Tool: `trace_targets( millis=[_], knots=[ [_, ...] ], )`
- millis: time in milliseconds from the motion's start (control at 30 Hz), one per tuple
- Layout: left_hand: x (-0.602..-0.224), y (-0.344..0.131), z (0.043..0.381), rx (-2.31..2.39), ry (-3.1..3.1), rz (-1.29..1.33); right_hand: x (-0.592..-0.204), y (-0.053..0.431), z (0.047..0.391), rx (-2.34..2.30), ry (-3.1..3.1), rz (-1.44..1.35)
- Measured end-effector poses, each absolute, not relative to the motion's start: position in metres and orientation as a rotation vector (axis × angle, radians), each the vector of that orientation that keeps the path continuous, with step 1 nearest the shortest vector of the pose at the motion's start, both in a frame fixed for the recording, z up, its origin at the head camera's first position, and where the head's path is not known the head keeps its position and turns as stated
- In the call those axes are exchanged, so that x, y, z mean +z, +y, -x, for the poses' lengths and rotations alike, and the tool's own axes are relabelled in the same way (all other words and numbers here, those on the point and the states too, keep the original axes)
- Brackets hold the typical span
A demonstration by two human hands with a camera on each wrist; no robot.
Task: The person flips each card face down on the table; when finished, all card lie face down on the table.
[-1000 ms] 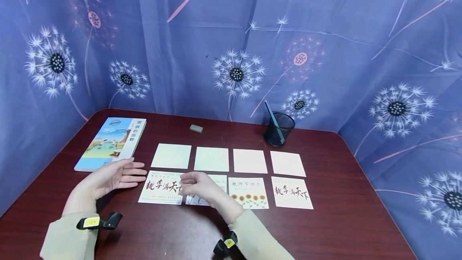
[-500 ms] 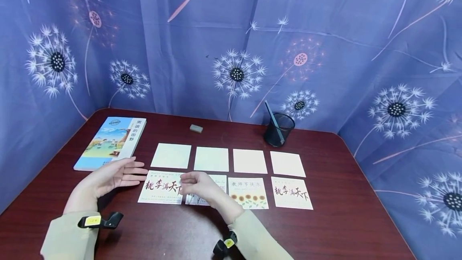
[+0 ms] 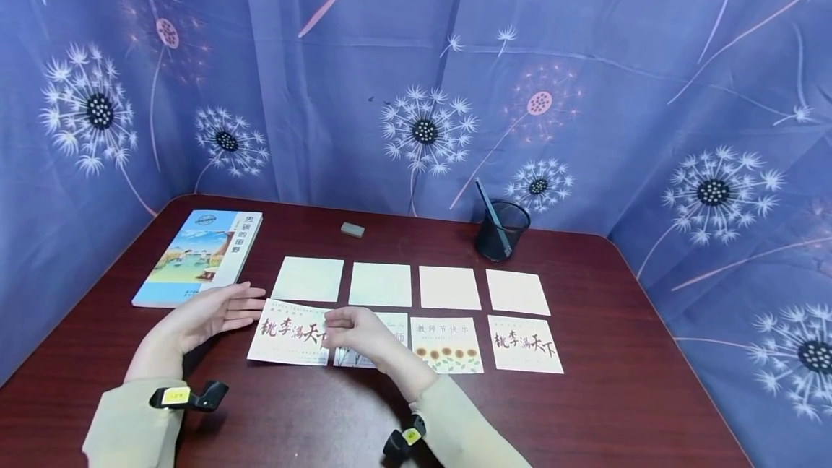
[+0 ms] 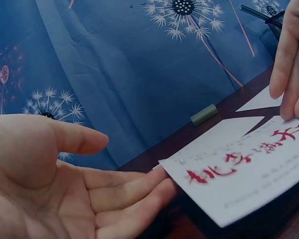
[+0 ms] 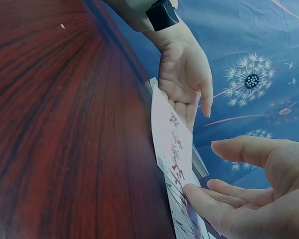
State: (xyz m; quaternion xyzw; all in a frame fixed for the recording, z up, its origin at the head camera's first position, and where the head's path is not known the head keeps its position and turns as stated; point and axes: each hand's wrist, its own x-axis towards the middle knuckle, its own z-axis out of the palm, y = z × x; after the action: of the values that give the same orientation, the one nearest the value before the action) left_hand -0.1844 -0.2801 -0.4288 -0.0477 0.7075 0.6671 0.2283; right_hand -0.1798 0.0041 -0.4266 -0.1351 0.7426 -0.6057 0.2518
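Note:
A white card with red calligraphy [image 3: 289,334] lies leftmost in the front row, its left side raised off the table. My left hand [image 3: 217,316] touches that raised left edge with straight fingertips, palm facing inward and thumb apart, as the left wrist view shows. At the card's other end, my right hand [image 3: 360,338] touches the right edge with extended fingertips [image 5: 192,191], its thumb held away. Beneath the right hand, partly hidden, is a card with a plant drawing [image 3: 396,327]. Farther right lie a sunflower card [image 3: 448,345] and another red calligraphy card [image 3: 525,344].
Behind these, a row of blank pale cards [image 3: 380,285] spans the table [image 3: 617,381]. A blue-covered book [image 3: 195,258] lies at the left by my left hand. An eraser [image 3: 353,230] and a black mesh pen cup [image 3: 510,230] holding a blue pen-like stick [image 3: 494,214] stand farther back.
The left side of the leftmost calligraphy card has risen from the table. My left hand has shifted slightly to the right, its fingertips now at the card's edge; the right hand has stayed put.

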Motion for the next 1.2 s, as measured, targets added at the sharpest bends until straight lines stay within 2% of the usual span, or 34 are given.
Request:
trace_targets(
  millis=[600, 1200],
  knots=[
    [-0.434, -0.265, 0.185, 1.737, 1.955, 0.128, -0.424, -0.002, 0.178, -1.642, 2.041, 0.378],
    [-0.431, -0.263, 0.187, 1.839, 1.842, 0.01, -0.405, -0.042, 0.173, -1.582, 2.076, 0.362]
  ],
)
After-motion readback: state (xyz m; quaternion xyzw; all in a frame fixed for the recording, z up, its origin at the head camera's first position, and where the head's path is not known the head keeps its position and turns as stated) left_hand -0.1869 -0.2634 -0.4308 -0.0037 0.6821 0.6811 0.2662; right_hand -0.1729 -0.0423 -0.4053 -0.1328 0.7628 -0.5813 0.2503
